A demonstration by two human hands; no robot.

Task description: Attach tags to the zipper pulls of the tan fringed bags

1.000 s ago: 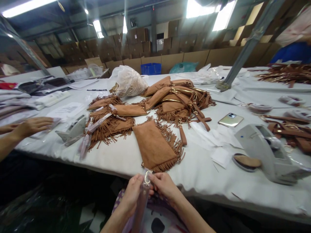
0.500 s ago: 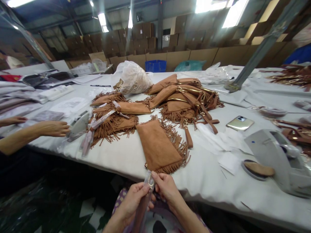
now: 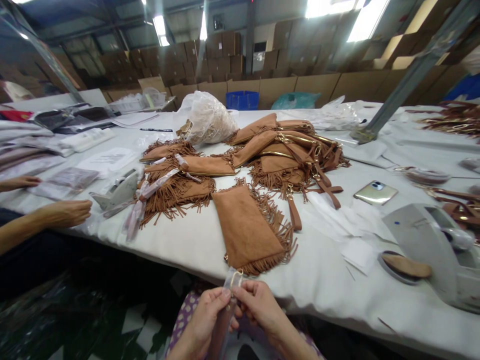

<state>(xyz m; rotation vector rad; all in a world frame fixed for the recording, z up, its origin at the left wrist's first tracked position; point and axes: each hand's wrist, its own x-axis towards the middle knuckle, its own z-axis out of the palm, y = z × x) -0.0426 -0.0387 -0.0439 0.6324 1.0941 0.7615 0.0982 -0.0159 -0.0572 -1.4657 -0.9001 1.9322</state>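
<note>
My left hand (image 3: 210, 314) is closed round a brown strap (image 3: 220, 327) in a clear plastic sleeve, low in front of the table's edge. Thumb and fingers of my right hand (image 3: 258, 304) pinch the sleeve's upper end, beside a gold-coloured clasp (image 3: 236, 275). Just beyond my hands a brown suede pouch (image 3: 247, 227) with fringed sides lies flat on the table. Farther back is a heap of similar fringed pouches (image 3: 279, 165) with gold zips and wrist straps. Sleeved straps (image 3: 155, 187) rest across the pouches at the left.
At the left edge, another person's hands (image 3: 65, 213) are over the table near a tape dispenser (image 3: 122, 190). A larger grey dispenser (image 3: 423, 255), a phone (image 3: 376, 192) and white paper sheets (image 3: 358, 252) lie at the right. A metal post (image 3: 405, 75) rises from the table.
My right fingers have shifted down slightly along the sleeve, and the clasp now shows above them. The other person's nearer hand has moved left, away from the tape dispenser.
</note>
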